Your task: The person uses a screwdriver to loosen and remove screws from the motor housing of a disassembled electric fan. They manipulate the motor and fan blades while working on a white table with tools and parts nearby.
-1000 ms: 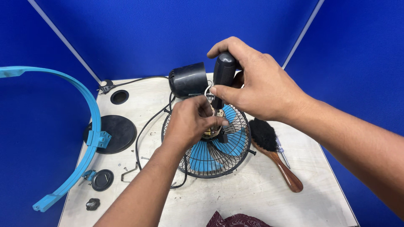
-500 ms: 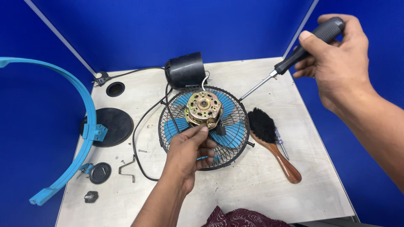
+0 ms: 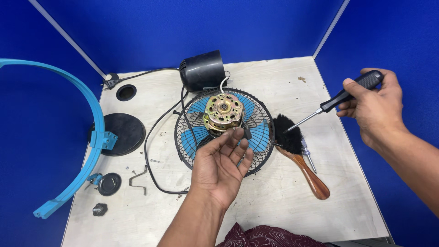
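A black-handled screwdriver (image 3: 340, 97) is gripped in the right hand (image 3: 375, 110) at the right of the frame, its fingers closed round the handle and its metal tip slanted down-left over the bristles of a wooden-handled brush (image 3: 297, 151). The left hand (image 3: 222, 167) is held palm up and open at the centre, its fingertips just below the brass-coloured fan motor (image 3: 223, 112); whether they touch it cannot be told. The motor sits on a black wire fan guard (image 3: 192, 142) with blue blades. A black motor cover (image 3: 202, 70) lies just above, at upper centre.
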